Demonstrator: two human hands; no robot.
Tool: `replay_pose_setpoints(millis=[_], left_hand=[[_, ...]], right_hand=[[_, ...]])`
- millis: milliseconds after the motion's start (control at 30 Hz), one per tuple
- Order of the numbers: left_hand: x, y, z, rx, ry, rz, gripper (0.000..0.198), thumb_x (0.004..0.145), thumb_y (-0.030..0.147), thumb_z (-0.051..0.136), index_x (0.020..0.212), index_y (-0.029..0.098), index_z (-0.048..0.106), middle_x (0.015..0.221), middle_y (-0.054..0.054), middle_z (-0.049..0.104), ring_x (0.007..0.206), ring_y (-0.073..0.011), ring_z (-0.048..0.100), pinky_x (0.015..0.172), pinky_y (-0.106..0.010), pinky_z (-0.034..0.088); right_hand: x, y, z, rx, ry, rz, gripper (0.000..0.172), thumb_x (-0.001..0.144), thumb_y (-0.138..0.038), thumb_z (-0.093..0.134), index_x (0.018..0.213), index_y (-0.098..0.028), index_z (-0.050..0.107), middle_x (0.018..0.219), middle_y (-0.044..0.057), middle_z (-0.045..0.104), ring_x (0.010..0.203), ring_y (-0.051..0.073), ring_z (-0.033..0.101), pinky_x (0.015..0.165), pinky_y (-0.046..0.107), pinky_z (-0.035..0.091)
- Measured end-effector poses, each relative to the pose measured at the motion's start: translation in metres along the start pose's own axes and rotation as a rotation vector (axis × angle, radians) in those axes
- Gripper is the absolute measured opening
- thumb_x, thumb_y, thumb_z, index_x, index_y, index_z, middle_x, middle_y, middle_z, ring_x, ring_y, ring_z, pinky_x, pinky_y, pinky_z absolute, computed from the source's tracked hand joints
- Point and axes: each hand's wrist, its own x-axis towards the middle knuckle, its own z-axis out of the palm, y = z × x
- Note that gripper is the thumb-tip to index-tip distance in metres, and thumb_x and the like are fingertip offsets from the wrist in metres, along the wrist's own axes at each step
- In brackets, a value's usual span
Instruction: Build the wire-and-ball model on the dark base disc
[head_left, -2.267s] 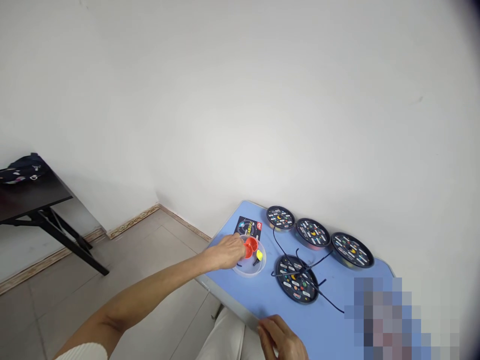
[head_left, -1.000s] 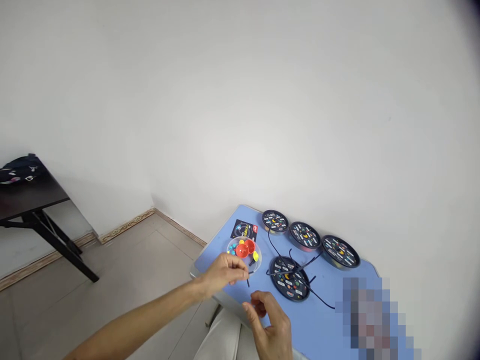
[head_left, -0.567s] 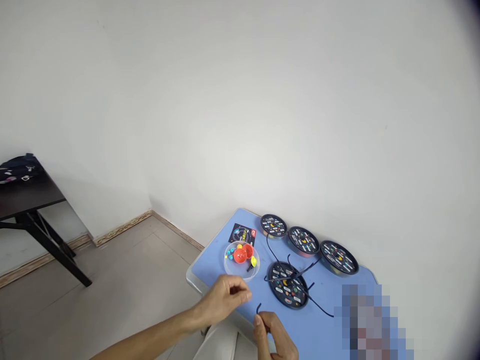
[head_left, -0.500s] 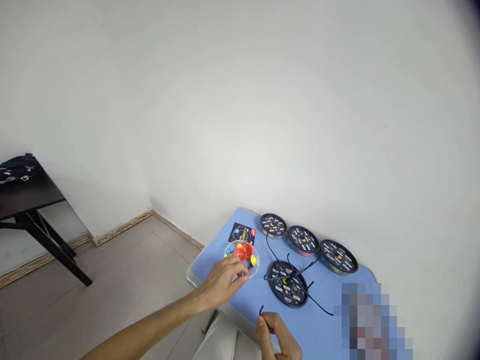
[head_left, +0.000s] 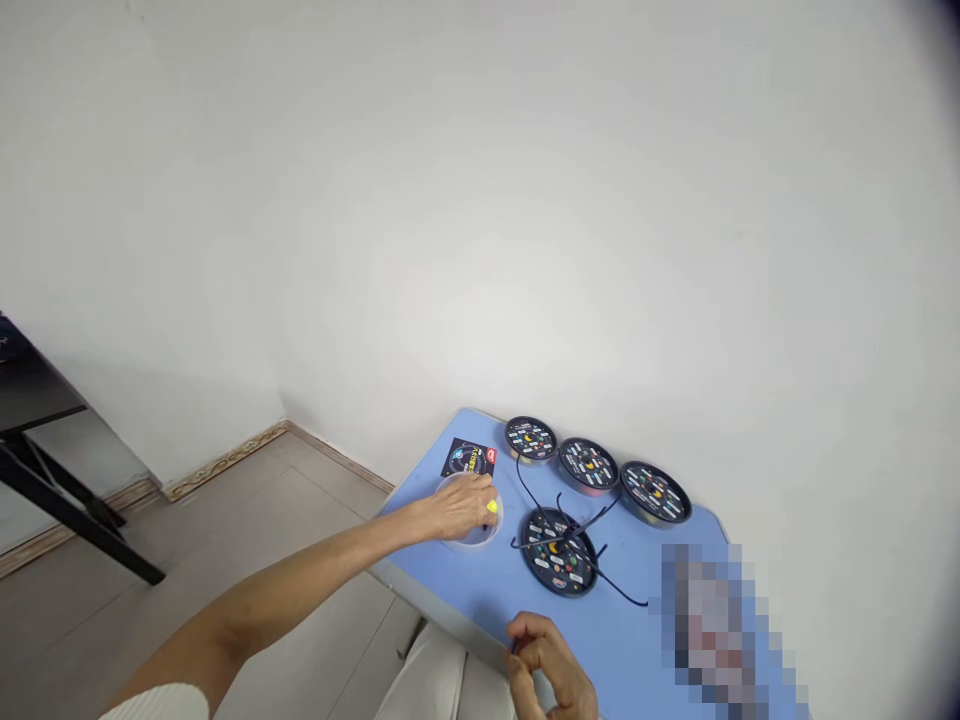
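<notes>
My left hand (head_left: 465, 508) reaches down into a clear plastic bowl (head_left: 480, 543), its fingers bent and the tips hidden. A yellow piece (head_left: 492, 506) shows beside those fingers; the hand covers most of what the bowl contains. Near the table's front edge, my right hand (head_left: 553, 668) is closed in a pinch on a small dark curved rod (head_left: 515, 648), mostly hidden by the fingers. Between the hands and the wall lies a round black base (head_left: 559, 580) printed with planets. Thin black bent arms (head_left: 624, 595) spread out over it.
Three round tins (head_left: 530, 440) with black planet-print lids line the back of the blue table (head_left: 480, 590). A black printed card (head_left: 469, 458) lies behind the bowl. The right side of the table is pixelated. A dark table (head_left: 45, 480) stands at far left.
My left hand has moved forward and down into the bowl, covering the red pieces seen before. The right hand's fingers have turned, and less of the rod shows. The view has shifted slightly.
</notes>
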Motion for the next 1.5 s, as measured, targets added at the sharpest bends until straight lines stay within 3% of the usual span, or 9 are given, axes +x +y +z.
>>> replay_pose_setpoints(millis=[233, 400, 467, 533, 633, 767, 900, 1200, 1500], left_hand=[[0.001, -0.003, -0.009, -0.062, 0.021, -0.033, 0.021, 0.084, 0.005, 0.061, 0.073, 0.019, 0.072, 0.074, -0.005, 0.061, 0.077, -0.0193, 0.054, 0.068, -0.028, 0.041], [-0.020, 0.009, -0.036, -0.223, 0.151, -0.216, 0.021, 0.092, 0.012, 0.051, 0.098, 0.017, 0.070, 0.095, -0.008, 0.065, 0.087, -0.0186, 0.060, 0.074, -0.027, 0.046], [-0.030, 0.025, -0.048, -0.582, 0.287, -0.392, 0.020, 0.091, 0.013, 0.051, 0.098, 0.017, 0.069, 0.100, -0.007, 0.067, 0.091, -0.0179, 0.061, 0.079, -0.028, 0.047], [-0.038, 0.047, -0.056, -0.921, 0.344, -0.532, 0.014, 0.087, 0.017, 0.055, 0.090, 0.017, 0.069, 0.085, -0.004, 0.069, 0.079, -0.0163, 0.062, 0.071, -0.026, 0.048], [-0.044, 0.086, -0.062, -1.358, 0.323, -0.605, 0.014, 0.084, 0.027, 0.061, 0.085, 0.015, 0.068, 0.074, -0.003, 0.068, 0.063, -0.0131, 0.059, 0.062, -0.026, 0.049], [-0.041, 0.125, -0.061, -1.666, 0.396, -0.652, 0.027, 0.083, 0.040, 0.066, 0.087, 0.013, 0.069, 0.070, -0.003, 0.067, 0.060, -0.0133, 0.060, 0.061, -0.027, 0.050], [-0.034, 0.139, -0.063, -1.731, 0.485, -0.730, 0.030, 0.080, 0.043, 0.069, 0.082, 0.013, 0.069, 0.067, -0.002, 0.066, 0.061, -0.0135, 0.059, 0.062, -0.027, 0.051], [-0.033, 0.135, -0.064, -1.775, 0.486, -0.723, 0.028, 0.081, 0.041, 0.069, 0.081, 0.012, 0.072, 0.070, -0.004, 0.067, 0.059, -0.0138, 0.059, 0.062, -0.027, 0.049], [-0.037, 0.135, -0.065, -1.881, 0.485, -0.711, 0.028, 0.084, 0.040, 0.068, 0.083, 0.012, 0.073, 0.073, -0.004, 0.067, 0.059, -0.0122, 0.059, 0.061, -0.026, 0.048]], right_hand=[[0.006, -0.007, -0.007, 0.085, -0.071, 0.149, 0.024, 0.080, -0.020, 0.056, 0.056, -0.022, 0.057, 0.066, 0.000, 0.062, 0.059, 0.015, 0.055, 0.061, 0.025, 0.042], [0.013, -0.014, -0.014, 0.302, -0.083, 0.382, 0.027, 0.082, -0.033, 0.060, 0.059, -0.021, 0.061, 0.064, 0.001, 0.061, 0.058, 0.016, 0.056, 0.059, 0.025, 0.044], [0.017, -0.016, -0.016, 0.399, -0.094, 0.465, 0.026, 0.082, -0.036, 0.062, 0.061, -0.021, 0.063, 0.066, 0.001, 0.062, 0.058, 0.016, 0.057, 0.060, 0.026, 0.046], [0.023, -0.018, -0.017, 0.458, -0.112, 0.495, 0.026, 0.081, -0.037, 0.063, 0.061, -0.020, 0.062, 0.067, 0.001, 0.063, 0.057, 0.015, 0.057, 0.060, 0.027, 0.046], [0.032, -0.023, -0.014, 0.419, -0.136, 0.462, 0.028, 0.080, -0.037, 0.064, 0.059, -0.020, 0.060, 0.061, 0.000, 0.060, 0.053, 0.014, 0.053, 0.056, 0.026, 0.044], [0.041, -0.036, -0.006, 0.264, -0.182, 0.365, 0.024, 0.078, -0.034, 0.063, 0.058, -0.021, 0.057, 0.052, -0.002, 0.055, 0.049, 0.013, 0.048, 0.050, 0.024, 0.040], [0.045, -0.043, -0.006, 0.138, -0.203, 0.298, 0.025, 0.079, -0.031, 0.059, 0.058, -0.021, 0.052, 0.052, -0.002, 0.055, 0.051, 0.013, 0.049, 0.052, 0.024, 0.041], [0.049, -0.054, -0.021, 0.064, -0.345, 0.223, 0.024, 0.084, -0.033, 0.059, 0.064, -0.021, 0.054, 0.062, 0.000, 0.062, 0.060, 0.015, 0.055, 0.060, 0.024, 0.044], [0.047, -0.050, -0.027, 0.006, -0.270, 0.248, 0.019, 0.083, -0.033, 0.060, 0.069, -0.021, 0.062, 0.065, 0.000, 0.060, 0.063, 0.016, 0.054, 0.061, 0.025, 0.043]])
